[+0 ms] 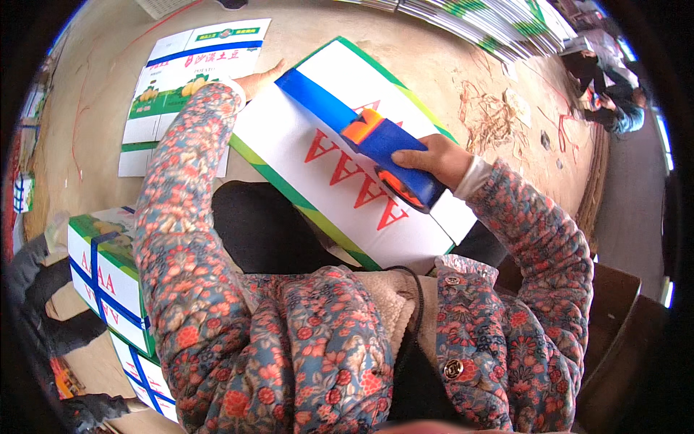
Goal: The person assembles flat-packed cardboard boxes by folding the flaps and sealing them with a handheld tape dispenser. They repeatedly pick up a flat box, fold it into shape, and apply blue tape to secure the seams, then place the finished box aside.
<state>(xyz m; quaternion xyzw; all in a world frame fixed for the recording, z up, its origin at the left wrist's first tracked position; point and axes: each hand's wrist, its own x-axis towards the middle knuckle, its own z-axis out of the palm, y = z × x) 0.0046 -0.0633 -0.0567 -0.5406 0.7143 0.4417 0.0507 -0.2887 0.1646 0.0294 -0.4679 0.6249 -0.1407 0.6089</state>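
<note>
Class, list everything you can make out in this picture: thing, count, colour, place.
Carton: one, white and green, centre
Tape dispenser: one, blue and orange, over the carton
Tape strip: one, blue, dispenser to carton's far edge
Flat carton: at least one, white and green, upper left
Taped cartons: two, white and green, stacked lower left
Flattened cartons: many, white and green, upper right
Tangled strands: uncounted, brown, floor right
Other people: at least two, dark and blue clothing, edges
Jacket: one, floral, below
Left hand: one, bare, beside the carton
Right hand: one, bare, holding the dispenser
</note>
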